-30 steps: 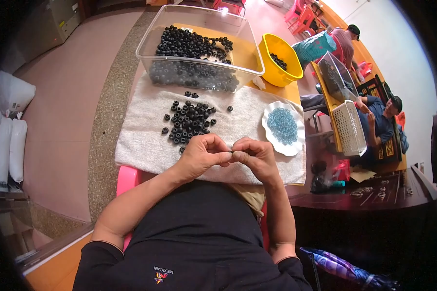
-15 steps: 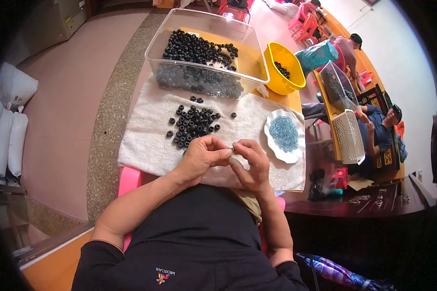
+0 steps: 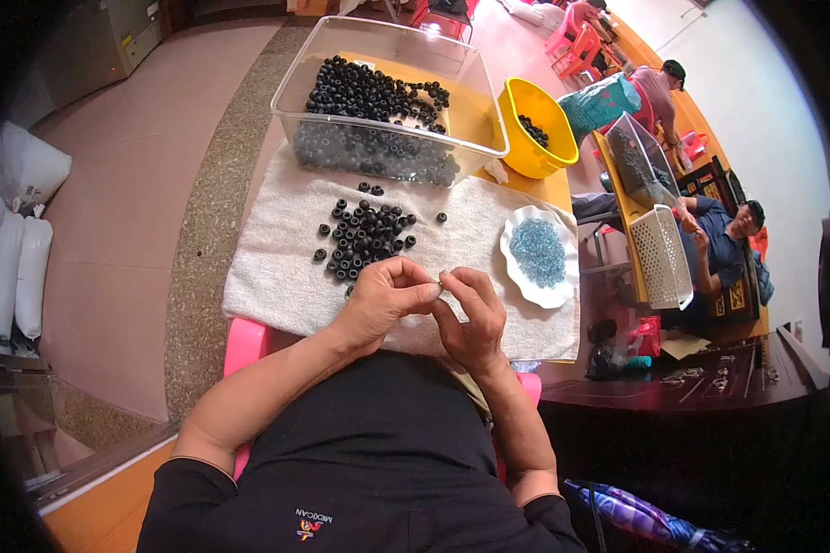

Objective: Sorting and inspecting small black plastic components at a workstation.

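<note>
Head view, person seated at a table covered by a white towel [image 3: 277, 276].

Hands: left hand [image 3: 385, 300] and right hand [image 3: 475, 313] meet over the near edge of the towel, fingertips touching each other. Both are pinched shut on something very small at the point of contact; too small to identify, so what they grip cannot be told. Remaining fingers curled in.

Thing nearest: loose pile of black beads [image 3: 364, 235] on the towel, just beyond the left hand, not touched. A few strays lie apart from the pile toward the far side.

Edges and room:
- Clear plastic tub [image 3: 475, 92], holding many more black beads, sits at the far edge of the towel, its near wall close behind the pile.
- White scalloped dish [image 3: 518, 276] with pale blue beads [image 3: 537, 251] lies right of the hands, near the towel's right edge and near the right hand.
- Yellow bowl [image 3: 516, 161] stands at the far right of the table, beside the tub.
- Bare towel is open to the left of the pile and left hand, out to the left edge; also a strip between pile and dish.
- Pink seat [image 3: 242, 341] shows below the towel's near edge.

Versus half a second ago: hands sit in the same spot over the near towel edge, fingertips still together. Pile, dish, tub and bowl hold their relative positions. The whole scene sits slightly differently in the picture, consistent with head movement only.
</note>
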`<action>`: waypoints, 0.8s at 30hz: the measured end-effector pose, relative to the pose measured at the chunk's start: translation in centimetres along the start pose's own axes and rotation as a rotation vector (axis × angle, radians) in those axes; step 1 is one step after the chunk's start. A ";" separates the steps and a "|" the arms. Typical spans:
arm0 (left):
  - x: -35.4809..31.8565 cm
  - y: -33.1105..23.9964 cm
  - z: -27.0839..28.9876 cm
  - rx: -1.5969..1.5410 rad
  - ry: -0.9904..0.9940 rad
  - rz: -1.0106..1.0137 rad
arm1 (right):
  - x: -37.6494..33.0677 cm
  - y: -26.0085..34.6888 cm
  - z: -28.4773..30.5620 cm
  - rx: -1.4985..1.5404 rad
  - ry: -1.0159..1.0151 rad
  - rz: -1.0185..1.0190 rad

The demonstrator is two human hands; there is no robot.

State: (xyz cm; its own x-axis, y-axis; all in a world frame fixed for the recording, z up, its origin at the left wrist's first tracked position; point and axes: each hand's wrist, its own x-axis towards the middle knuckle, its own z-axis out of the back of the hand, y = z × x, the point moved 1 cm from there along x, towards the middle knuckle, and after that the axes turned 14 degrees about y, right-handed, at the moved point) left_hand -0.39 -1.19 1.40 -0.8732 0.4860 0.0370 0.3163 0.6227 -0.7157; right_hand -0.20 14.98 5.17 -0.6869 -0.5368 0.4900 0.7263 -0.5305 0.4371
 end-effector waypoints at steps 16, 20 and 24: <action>-0.5 -0.4 -1.1 0.064 -0.029 -0.130 | 0.4 0.7 -0.3 0.099 -0.013 -0.003; -0.4 -0.3 -1.2 0.084 -0.044 -0.149 | 0.2 0.6 -0.4 0.084 -0.014 -0.011; -0.3 -0.2 -1.2 0.099 -0.057 -0.157 | 0.1 0.5 -0.6 0.101 -0.029 -0.014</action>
State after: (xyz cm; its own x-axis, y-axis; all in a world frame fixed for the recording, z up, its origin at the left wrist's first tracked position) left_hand 0.31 -0.72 2.41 -0.9295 0.3502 0.1156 0.1390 0.6232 -0.7696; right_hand 0.04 14.28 4.98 -0.6973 -0.5097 0.5040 0.7162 -0.4686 0.5171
